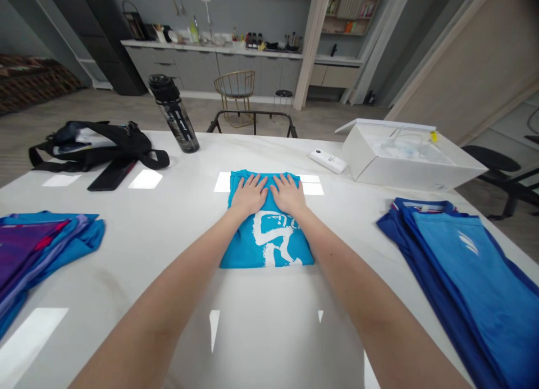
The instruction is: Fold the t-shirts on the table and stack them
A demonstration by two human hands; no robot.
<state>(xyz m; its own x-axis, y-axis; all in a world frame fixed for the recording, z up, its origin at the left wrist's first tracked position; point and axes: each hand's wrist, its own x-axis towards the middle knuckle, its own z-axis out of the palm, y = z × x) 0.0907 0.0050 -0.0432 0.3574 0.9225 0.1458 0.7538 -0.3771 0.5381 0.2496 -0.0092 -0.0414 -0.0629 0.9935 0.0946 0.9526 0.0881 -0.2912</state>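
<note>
A turquoise shirt (240, 248) with a white brush-stroke print lies folded into a rough rectangle on the glossy white table (147, 232). My left hand (250, 196) rests flat on its upper left part, fingers spread and pointing away from me. Beside it, my right hand (288, 195) lies flat on the upper right part, fingers also apart. The two hands are close together, thumbs nearly meeting. Part of the print is covered by my hands and right forearm.
Stacked garments lie at left, a purple-and-blue pile (37, 248), and at right, a blue pile (475, 265). Farther back are a black bag (96, 145), a phone (112, 175), a dark bottle (177, 117), a white remote-like device (327, 160) and an open white box (400, 167).
</note>
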